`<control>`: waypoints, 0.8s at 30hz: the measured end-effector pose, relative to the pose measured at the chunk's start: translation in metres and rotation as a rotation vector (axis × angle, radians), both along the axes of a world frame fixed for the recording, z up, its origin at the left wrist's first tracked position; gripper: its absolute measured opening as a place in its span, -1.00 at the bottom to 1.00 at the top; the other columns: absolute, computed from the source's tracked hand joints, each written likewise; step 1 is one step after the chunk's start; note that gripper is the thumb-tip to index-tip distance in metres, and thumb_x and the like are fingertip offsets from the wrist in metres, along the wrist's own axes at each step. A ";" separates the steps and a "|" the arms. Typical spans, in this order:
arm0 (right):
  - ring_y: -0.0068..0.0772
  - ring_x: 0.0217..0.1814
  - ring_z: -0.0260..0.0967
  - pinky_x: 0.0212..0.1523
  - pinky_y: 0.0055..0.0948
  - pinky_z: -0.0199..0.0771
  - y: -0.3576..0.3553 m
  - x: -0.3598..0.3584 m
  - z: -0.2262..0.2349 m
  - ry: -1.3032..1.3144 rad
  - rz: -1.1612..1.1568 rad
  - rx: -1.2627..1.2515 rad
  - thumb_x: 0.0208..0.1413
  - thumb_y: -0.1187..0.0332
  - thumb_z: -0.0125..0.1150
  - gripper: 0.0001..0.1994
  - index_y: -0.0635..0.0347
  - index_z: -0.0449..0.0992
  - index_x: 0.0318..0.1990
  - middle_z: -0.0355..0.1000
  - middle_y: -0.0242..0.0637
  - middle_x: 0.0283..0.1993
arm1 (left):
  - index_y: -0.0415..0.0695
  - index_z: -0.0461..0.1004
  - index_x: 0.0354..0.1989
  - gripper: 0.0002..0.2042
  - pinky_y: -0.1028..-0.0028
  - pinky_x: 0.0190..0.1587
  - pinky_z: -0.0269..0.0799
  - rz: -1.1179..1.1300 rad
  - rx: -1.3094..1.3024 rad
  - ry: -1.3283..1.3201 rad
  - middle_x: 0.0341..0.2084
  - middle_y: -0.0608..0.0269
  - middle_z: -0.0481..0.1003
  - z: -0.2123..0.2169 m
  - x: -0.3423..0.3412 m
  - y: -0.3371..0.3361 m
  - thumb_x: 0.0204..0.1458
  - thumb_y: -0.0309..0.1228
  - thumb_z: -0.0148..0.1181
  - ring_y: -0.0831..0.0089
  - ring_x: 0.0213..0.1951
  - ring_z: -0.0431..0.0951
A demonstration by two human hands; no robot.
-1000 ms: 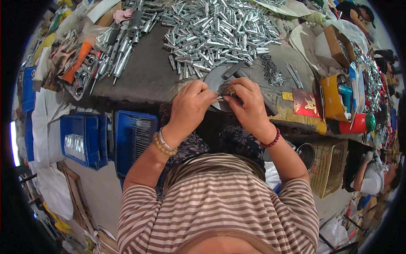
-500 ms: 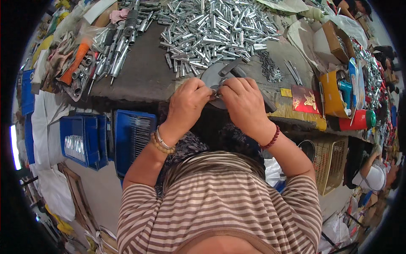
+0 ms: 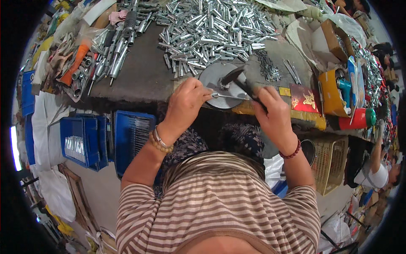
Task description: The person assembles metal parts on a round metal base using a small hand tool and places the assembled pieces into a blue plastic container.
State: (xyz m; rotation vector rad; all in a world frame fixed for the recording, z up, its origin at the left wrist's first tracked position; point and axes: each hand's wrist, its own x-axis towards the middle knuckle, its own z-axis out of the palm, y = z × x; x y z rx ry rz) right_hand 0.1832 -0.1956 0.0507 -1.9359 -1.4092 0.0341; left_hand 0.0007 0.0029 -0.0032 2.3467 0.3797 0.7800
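My left hand [image 3: 189, 100] is closed, pinching the end of a thin metal rod [image 3: 230, 97] that points to the right across the near part of a round grey metal plate [image 3: 206, 79]. The plate lies at the front edge of the table, and a small fitting stands at its middle, partly hidden. My right hand [image 3: 270, 111] is wrapped round the dark handle of a hammer [image 3: 233, 74]. Slightly blurred, the hammer head hangs over the plate, beyond the rod. A big pile of short shiny metal tubes [image 3: 220, 31] spreads behind the plate.
Right of the plate lie small dark metal pins [image 3: 268, 67], a red card [image 3: 305, 98] and a yellow container [image 3: 332, 93]. Metal tools [image 3: 119, 59] crowd the left side. Blue bins [image 3: 122, 144] sit below the table's left edge. Another person [image 3: 372, 173] is at far right.
My right hand has left the fingertips of my left hand, moved right and taken up the hammer from the plate. The rod between the hands now shows, held by the left hand alone.
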 end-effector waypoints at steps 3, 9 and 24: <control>-0.11 -0.26 0.60 -0.29 -0.24 0.58 -0.006 -0.012 0.008 -0.199 0.027 0.050 0.07 0.58 0.30 -0.61 0.06 0.65 0.07 0.55 -0.26 -0.11 | -0.18 0.68 -0.14 -0.81 0.30 -0.23 0.52 -0.023 0.034 -0.003 -0.30 0.16 0.49 0.000 0.002 0.002 0.05 -0.61 0.42 0.21 -0.27 0.59; -0.21 -0.34 0.55 -0.38 -0.23 0.54 -0.005 -0.019 0.015 -0.318 0.068 -0.055 0.03 0.56 0.32 -0.66 0.03 0.69 -0.02 0.50 -0.32 -0.19 | -0.24 0.66 -0.14 -0.80 0.31 -0.20 0.55 -0.027 0.014 -0.003 -0.29 0.15 0.48 0.002 0.001 0.002 0.06 -0.69 0.35 0.23 -0.25 0.60; -0.27 -0.31 0.58 -0.35 -0.35 0.57 -0.005 -0.024 0.014 -0.233 0.022 0.225 0.03 0.59 0.34 -0.68 0.11 0.70 -0.04 0.55 -0.25 -0.18 | -0.19 0.66 -0.14 -0.77 0.29 -0.21 0.53 -0.015 -0.069 -0.018 -0.29 0.17 0.46 -0.004 0.001 0.001 0.02 -0.68 0.41 0.21 -0.26 0.58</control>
